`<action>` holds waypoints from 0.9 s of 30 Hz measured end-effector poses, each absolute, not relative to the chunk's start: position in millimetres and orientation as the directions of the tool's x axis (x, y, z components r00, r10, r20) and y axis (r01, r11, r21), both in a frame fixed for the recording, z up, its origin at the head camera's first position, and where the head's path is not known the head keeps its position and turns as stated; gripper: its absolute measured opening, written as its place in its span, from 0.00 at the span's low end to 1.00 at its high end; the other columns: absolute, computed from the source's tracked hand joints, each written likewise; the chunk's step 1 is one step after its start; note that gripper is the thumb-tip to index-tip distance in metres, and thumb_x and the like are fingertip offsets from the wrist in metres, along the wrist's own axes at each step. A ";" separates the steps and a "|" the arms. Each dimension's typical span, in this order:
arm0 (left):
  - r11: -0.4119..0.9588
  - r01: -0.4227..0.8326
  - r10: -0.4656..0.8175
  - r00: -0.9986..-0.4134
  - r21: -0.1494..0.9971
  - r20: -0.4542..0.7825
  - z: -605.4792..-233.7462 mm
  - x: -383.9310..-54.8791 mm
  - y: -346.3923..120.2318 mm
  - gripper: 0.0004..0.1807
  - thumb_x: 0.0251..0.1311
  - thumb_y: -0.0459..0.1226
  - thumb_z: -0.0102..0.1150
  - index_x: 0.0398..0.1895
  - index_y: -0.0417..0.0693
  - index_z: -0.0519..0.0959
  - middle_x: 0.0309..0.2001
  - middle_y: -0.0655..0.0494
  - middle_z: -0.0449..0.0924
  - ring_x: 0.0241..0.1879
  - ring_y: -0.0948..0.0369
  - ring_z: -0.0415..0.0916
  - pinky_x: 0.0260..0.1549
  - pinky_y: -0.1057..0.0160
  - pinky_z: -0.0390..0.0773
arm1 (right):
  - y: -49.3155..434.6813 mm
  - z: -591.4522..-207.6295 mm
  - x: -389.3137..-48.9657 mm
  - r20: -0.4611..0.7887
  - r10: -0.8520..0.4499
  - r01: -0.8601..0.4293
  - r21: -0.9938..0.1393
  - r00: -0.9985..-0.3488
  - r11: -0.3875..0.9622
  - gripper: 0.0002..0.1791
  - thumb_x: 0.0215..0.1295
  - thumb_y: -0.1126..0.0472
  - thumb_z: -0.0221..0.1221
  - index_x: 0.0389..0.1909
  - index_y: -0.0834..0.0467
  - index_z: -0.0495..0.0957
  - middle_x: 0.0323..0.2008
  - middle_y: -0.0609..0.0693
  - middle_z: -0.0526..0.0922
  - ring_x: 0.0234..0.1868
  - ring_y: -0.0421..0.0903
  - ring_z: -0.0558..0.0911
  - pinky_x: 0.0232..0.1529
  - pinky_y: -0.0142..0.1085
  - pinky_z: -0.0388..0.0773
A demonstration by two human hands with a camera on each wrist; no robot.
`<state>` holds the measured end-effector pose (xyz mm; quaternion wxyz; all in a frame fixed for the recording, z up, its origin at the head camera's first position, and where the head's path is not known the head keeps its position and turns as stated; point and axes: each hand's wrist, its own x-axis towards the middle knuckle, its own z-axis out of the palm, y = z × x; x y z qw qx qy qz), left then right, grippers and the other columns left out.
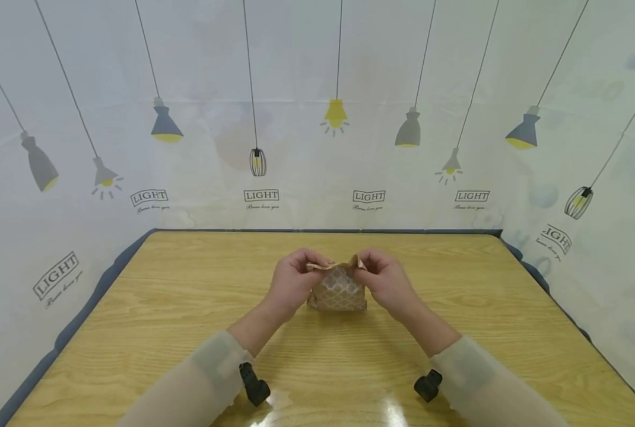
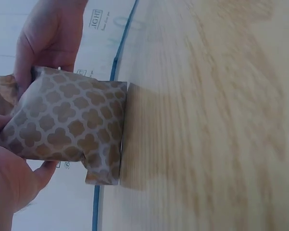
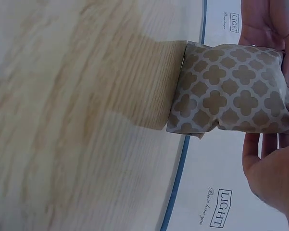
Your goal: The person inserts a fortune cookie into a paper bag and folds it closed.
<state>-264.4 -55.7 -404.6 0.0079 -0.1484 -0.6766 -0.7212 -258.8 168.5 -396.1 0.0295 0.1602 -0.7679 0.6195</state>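
Observation:
A small brown paper bag [image 1: 339,295] with a pale quatrefoil lattice pattern stands upright near the middle of the table. My left hand [image 1: 289,284] pinches the left end of its top edge between thumb and fingers. At the right end of that edge, my right hand [image 1: 386,280] pinches the paper likewise. Both wrist views show the bag's patterned front [image 2: 67,115] somewhat bulged and creased, its bottom edge on the wood [image 3: 178,91]. Between the hands the top edge looks wavy. What the bag contains is hidden.
The wooden table [image 1: 189,284] has a dark blue border [image 1: 328,230] along its far edge. Behind and beside it hangs a pale wall covering [image 1: 296,71] printed with lamps. Small black devices [image 1: 256,385] are strapped at both wrists.

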 end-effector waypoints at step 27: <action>0.009 0.233 0.281 -0.934 0.972 0.222 -410.0 -260.2 -73.3 0.09 0.73 0.33 0.69 0.52 0.38 0.87 0.51 0.49 0.88 0.46 0.63 0.87 0.42 0.65 0.89 | 188.1 -396.6 -255.2 0.185 -0.228 -0.244 -0.931 -0.956 0.270 0.13 0.77 0.60 0.68 0.54 0.63 0.89 0.41 0.49 0.88 0.42 0.41 0.84 0.46 0.33 0.88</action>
